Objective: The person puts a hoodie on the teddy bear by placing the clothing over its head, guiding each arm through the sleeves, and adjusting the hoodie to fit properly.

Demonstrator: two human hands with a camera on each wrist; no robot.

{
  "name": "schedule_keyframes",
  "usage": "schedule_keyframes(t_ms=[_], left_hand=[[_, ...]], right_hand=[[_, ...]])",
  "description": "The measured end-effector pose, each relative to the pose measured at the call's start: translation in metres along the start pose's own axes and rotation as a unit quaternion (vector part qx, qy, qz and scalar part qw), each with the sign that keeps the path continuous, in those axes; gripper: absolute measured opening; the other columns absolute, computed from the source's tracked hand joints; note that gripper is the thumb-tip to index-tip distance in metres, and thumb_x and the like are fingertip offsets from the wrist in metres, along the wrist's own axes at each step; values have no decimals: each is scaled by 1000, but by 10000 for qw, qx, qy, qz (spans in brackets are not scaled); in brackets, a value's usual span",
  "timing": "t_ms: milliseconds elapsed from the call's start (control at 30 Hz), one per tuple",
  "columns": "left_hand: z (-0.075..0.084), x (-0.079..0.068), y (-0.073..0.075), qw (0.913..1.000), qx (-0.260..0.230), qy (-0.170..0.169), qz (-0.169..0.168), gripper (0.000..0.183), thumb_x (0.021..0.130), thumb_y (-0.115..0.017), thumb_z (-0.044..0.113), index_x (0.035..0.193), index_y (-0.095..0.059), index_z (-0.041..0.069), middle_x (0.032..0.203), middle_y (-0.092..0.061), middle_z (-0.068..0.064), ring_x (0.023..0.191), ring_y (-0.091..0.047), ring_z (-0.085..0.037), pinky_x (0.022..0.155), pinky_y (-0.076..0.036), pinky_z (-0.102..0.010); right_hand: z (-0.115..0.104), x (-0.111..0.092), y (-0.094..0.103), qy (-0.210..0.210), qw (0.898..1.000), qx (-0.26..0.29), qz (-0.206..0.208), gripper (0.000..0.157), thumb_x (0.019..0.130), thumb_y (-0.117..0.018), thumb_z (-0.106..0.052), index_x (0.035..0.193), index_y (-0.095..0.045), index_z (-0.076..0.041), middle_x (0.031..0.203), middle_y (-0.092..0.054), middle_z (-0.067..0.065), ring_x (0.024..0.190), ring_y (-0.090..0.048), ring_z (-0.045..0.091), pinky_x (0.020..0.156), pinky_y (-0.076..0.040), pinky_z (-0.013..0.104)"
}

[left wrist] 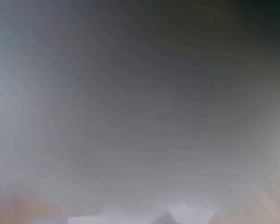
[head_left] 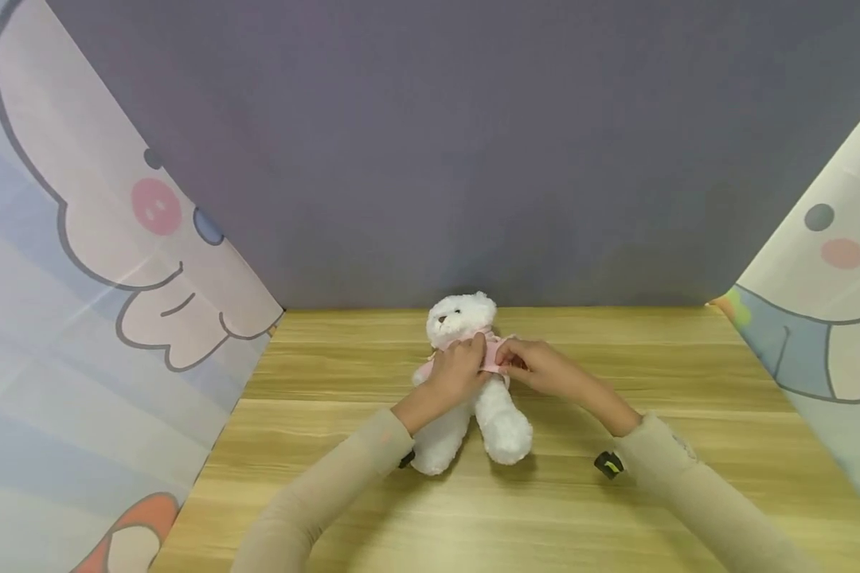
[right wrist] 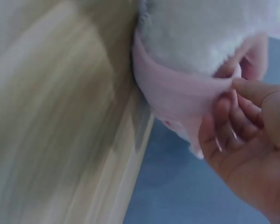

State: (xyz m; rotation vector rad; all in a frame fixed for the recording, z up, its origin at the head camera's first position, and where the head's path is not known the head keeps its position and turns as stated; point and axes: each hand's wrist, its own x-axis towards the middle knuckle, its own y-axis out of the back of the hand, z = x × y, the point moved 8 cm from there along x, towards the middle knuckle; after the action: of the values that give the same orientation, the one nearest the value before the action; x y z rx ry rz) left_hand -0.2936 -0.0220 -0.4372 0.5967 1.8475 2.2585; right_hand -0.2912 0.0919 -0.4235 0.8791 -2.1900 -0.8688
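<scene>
A white plush bear (head_left: 505, 434) in a pink shirt (head_left: 493, 356) lies on its back on the wooden table, head toward the grey wall. My right hand (head_left: 541, 368) pinches the shirt's hem at the bear's side; in the right wrist view, thumb and fingers close on the pink cloth (right wrist: 177, 88). Across the bear's chest lies my left hand (head_left: 460, 370), its fingers curled at the shirt. Part of that left hand (right wrist: 257, 58) shows behind the hem in the right wrist view. The left wrist view is a grey blur, with hardly any detail.
The wooden table (head_left: 315, 446) ends at a grey wall (head_left: 430, 159) behind the bear. Cartoon-printed sheets (head_left: 50, 358) flank it on both sides. A small black object with a yellow-green mark (head_left: 608, 465) is beside the right sleeve.
</scene>
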Motion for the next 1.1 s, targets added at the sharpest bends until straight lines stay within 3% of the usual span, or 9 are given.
schedule_keyframes(t_ms=[133,233,333,367,500,600,867,1000,1100], left_hand=[[-1,3,0,9970,-481,-308,-523,30,93,-73,23,102,-49,9,76,-53,1,66,-53,-15,54,-43,-27],[0,8,1,9954,-459,-459,-699,30,95,-71,20,109,-49,6,76,-55,0,62,-52,-13,52,-43,-25],[1,16,-3,9960,139,-331,-817,38,98,-69,30,118,-48,5,76,-60,-2,56,-54,-13,46,-44,-26],[2,18,-5,9954,418,-243,-833,40,98,-68,32,120,-49,6,76,-62,-3,55,-56,-14,45,-45,-28],[-1,24,-19,9846,1447,148,-972,33,100,-62,38,118,-52,12,78,-67,-1,60,-64,-18,46,-50,-35],[-4,28,-24,9789,1754,265,-1010,28,102,-56,40,116,-52,16,78,-67,1,63,-66,-20,49,-51,-38],[-10,24,-23,9842,1285,86,-1217,54,93,-61,63,122,-48,19,65,-59,3,55,-59,-15,48,-48,-38],[-9,24,-18,9896,1123,51,-895,43,95,-62,58,119,-53,24,72,-64,2,63,-64,-19,47,-48,-40],[-11,26,-16,9899,1223,190,-694,36,95,-60,59,117,-58,30,78,-69,1,69,-67,-21,47,-48,-42]], right_hand=[[-1,-5,-5,-222,9970,-561,479,20,87,-76,-3,102,-62,-5,92,-62,2,79,-59,13,74,-55,29],[-1,-6,-6,-276,9917,-851,918,19,85,-75,0,100,-63,-4,89,-61,3,76,-56,12,70,-53,28],[0,-7,-5,-314,9873,-902,1270,15,85,-71,3,97,-66,-4,85,-62,2,74,-54,11,69,-53,30],[-1,-8,-6,-323,9867,-863,1336,15,84,-70,3,97,-66,-5,84,-62,1,73,-54,10,75,-55,32],[-3,-14,-12,-389,9873,-468,1465,14,87,-68,5,97,-69,-5,88,-69,2,79,-63,12,82,-58,35],[-1,-16,-15,-497,9875,-45,1492,15,89,-67,7,101,-69,-3,94,-71,6,85,-69,18,74,-59,28],[13,-24,-7,-862,9841,436,1491,15,95,-65,3,110,-66,0,100,-70,11,89,-69,24,76,-59,28],[31,-30,21,-1172,9693,-242,2148,15,94,-63,7,107,-67,0,99,-70,13,87,-68,26,71,-59,36],[41,-25,32,-1233,9654,-709,2188,15,94,-62,7,105,-70,0,100,-71,15,88,-68,28,72,-58,42]])
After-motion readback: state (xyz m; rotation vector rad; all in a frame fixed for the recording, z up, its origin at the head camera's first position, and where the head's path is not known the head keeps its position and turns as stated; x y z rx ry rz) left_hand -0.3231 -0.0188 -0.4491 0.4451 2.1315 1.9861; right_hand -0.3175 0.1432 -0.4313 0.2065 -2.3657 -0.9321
